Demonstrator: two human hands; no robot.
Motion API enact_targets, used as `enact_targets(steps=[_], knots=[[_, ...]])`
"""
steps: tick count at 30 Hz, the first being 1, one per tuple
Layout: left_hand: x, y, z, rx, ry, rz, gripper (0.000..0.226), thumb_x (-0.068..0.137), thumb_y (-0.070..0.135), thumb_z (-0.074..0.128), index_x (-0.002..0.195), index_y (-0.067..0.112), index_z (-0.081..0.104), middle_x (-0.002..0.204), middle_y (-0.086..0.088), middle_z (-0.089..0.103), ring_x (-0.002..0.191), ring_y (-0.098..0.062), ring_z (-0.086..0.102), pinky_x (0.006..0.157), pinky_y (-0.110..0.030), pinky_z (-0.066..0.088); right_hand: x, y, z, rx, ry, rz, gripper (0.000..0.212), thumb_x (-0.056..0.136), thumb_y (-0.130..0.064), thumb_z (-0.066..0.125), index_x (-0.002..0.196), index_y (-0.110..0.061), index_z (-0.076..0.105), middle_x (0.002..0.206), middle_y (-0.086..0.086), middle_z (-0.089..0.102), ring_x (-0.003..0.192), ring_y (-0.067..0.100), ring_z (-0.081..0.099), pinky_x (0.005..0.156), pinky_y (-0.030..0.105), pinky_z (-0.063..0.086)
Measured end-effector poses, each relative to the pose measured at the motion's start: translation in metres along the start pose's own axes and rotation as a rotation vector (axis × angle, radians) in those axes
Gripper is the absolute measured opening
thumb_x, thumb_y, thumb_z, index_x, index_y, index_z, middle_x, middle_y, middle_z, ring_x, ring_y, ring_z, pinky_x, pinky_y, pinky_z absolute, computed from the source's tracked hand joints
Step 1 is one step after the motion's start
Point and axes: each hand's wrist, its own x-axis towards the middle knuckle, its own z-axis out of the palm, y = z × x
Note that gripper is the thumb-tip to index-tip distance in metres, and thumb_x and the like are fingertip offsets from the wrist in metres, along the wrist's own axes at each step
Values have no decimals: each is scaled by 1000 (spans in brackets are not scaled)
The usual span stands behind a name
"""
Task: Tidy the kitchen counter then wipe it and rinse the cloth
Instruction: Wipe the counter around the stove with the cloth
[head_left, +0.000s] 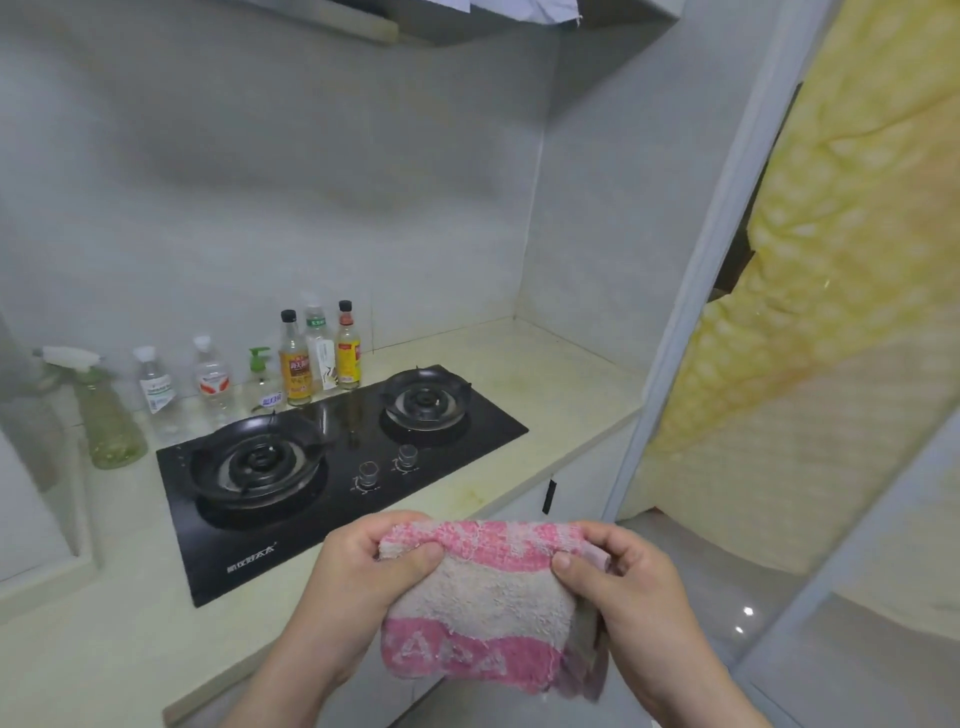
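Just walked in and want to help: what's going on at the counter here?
A person holds a folded pink-and-cream cloth in both hands, the left hand pinching its upper left corner and the right hand its upper right. It hangs in front of the counter, not touching it. Bottles stand in a row along the wall behind the black hob.
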Motion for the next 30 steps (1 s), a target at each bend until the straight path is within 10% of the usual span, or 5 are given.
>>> enact_targets(steps=[20,30], knots=[[135,-46,256,117,-181,-62,12,77,-3,75,75,9,74,75,-12,71,66,-24,68,57,-32,54,137,6,-241,72,209,22,25,59,-13,89,80,-12,76,82,22,74,68,28,70,64,33,58],[175,-54,354,65,-148,-41,6,79,-5,71,80,1,74,80,-19,73,70,-27,70,59,-31,54,193,-13,-329,154,194,71,16,78,16,66,89,4,69,79,25,72,60,26,69,52,29,57]])
